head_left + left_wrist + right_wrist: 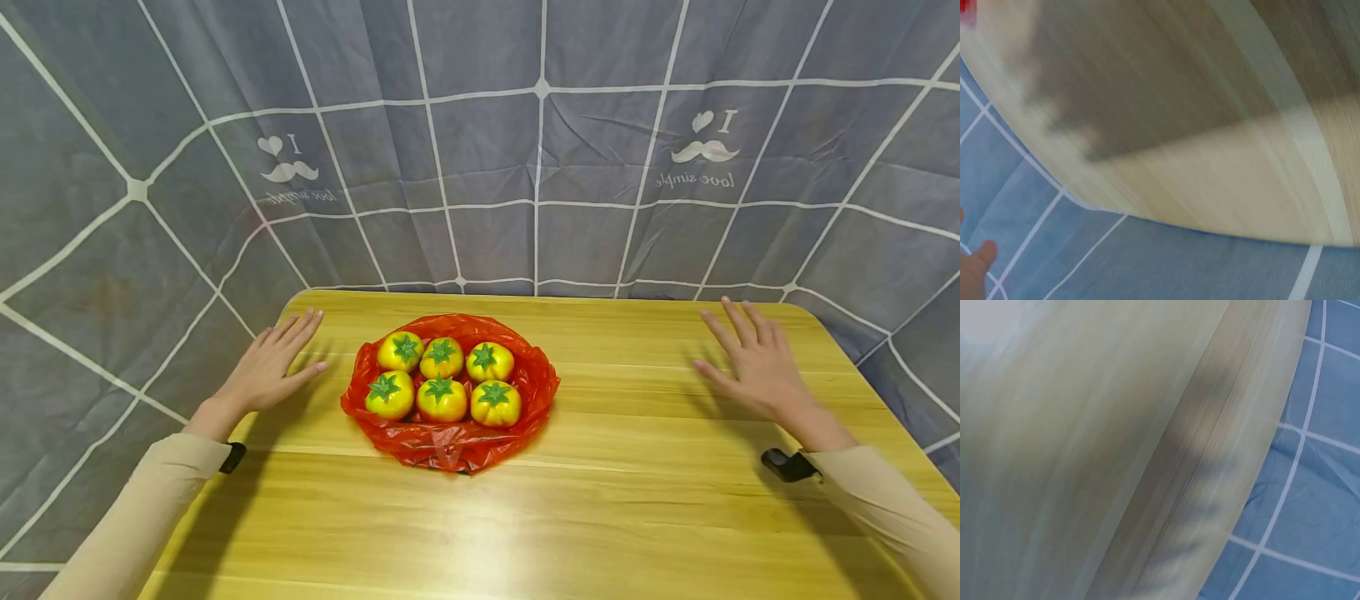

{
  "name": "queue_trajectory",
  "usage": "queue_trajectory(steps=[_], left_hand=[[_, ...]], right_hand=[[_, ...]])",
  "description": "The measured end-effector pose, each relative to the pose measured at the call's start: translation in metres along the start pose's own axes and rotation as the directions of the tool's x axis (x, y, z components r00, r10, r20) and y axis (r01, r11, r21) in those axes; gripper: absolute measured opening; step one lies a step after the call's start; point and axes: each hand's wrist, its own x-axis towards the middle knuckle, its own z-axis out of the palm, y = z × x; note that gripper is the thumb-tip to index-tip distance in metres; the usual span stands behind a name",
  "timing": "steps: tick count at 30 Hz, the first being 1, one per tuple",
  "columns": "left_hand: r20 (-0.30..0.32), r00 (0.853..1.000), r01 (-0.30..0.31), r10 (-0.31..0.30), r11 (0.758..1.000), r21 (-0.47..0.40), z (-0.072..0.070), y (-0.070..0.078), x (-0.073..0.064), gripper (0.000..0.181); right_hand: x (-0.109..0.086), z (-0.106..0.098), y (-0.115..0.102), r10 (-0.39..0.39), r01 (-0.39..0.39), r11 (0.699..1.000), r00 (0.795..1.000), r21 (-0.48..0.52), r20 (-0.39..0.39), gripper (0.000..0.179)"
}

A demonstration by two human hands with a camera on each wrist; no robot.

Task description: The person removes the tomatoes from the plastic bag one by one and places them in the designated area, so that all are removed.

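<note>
My left hand (273, 362) is held over the left end of the table, fingers spread and straight, with nothing in it. Just to its right lies a red plastic bag (468, 457), its mouth spread wide. Several round yellow fruits with green star-shaped tops (442, 400) sit in it in two rows, looking like tomatoes or persimmons. Far to the right, my right hand (761, 367) hovers over the table with its fingers fanned out, also holding nothing. In the left wrist view, a fingertip (985, 253) shows at the lower left; the right wrist view catches only finger shadows.
The wooden table (637, 500) has rounded far corners. A grey curtain (487, 158) with white grid lines hangs behind it and along both sides. Each wrist wears a black band, the right one with a dark piece (787, 465) jutting out.
</note>
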Motion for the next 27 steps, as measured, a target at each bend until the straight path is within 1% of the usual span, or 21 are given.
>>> queue_trajectory(steps=[3,5,7,9,12,18,23,27], left_hand=[[-0.032,0.999,-0.027,0.026,1.000,-0.012,0.004,0.001,0.001,0.074],[-0.054,0.998,-0.038,0.036,0.999,-0.023,0.006,0.001,0.001,0.072],[-0.073,0.997,-0.037,0.034,0.999,-0.038,0.008,0.002,0.001,0.070],[-0.074,0.997,-0.025,0.021,0.998,-0.057,0.009,0.004,0.001,0.069],[-0.055,0.998,0.007,-0.012,0.996,-0.090,0.011,0.009,0.000,0.068],[0.016,0.997,0.082,-0.081,0.985,-0.150,0.015,0.016,0.000,0.067],[0.035,0.992,0.123,-0.118,0.974,-0.190,0.018,0.020,0.001,0.067],[0.046,0.990,0.143,-0.136,0.962,-0.234,0.022,0.024,0.003,0.067]], right_hand=[[0.002,0.003,-0.004,-0.022,0.023,1.000,0.999,0.018,-0.049,0.074],[0.003,0.004,-0.007,-0.039,0.043,0.998,0.995,0.036,-0.095,0.072],[0.004,0.006,-0.009,-0.051,0.060,0.997,0.989,0.056,-0.141,0.070],[0.006,0.007,-0.013,-0.056,0.070,0.995,0.982,0.073,-0.178,0.068],[0.007,0.008,-0.021,-0.055,0.076,0.993,0.976,0.094,-0.212,0.066],[0.013,0.007,-0.041,-0.061,0.098,0.987,0.964,0.131,-0.260,0.063],[0.018,0.009,-0.055,-0.093,0.146,0.976,0.949,0.159,-0.301,0.064],[0.022,0.012,-0.066,-0.129,0.198,0.964,0.931,0.177,-0.342,0.064]])
